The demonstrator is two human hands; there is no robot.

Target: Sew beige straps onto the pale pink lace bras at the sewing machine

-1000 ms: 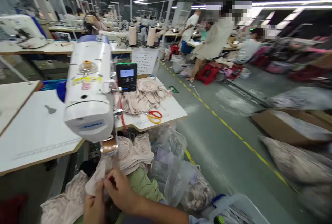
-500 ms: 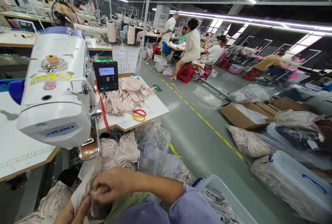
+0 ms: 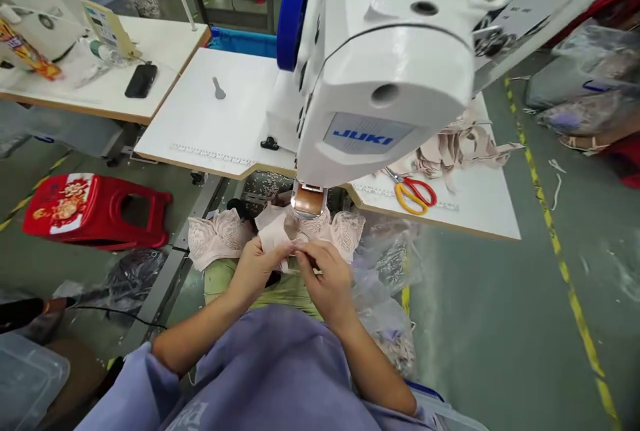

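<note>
A pale pink lace bra (image 3: 217, 234) is draped over my lap, below the head of a white sewing machine (image 3: 385, 78). My left hand (image 3: 254, 270) is closed on a smooth light band of the bra, with the fabric folded over its fingers. Close beside it, my right hand (image 3: 327, 278) pinches the band's edge, and the two sets of fingertips meet. What exactly lies between the fingertips is too small to make out. The machine's curved brown-and-metal arm end (image 3: 309, 201) sits just above the bra, partly over it.
Scissors (image 3: 414, 192) with red and yellow handles lie on the right table, near a heap of pink fabric pieces (image 3: 457, 148). A red stool (image 3: 100, 211) stands at left. Plastic bags (image 3: 380, 304) lie by my right side. A phone (image 3: 141, 80) rests on the neighbouring table.
My view has swung left and down, so the machine appears further right. Both hands remain on the pink fabric, now with fingertips together in front of the machine.
</note>
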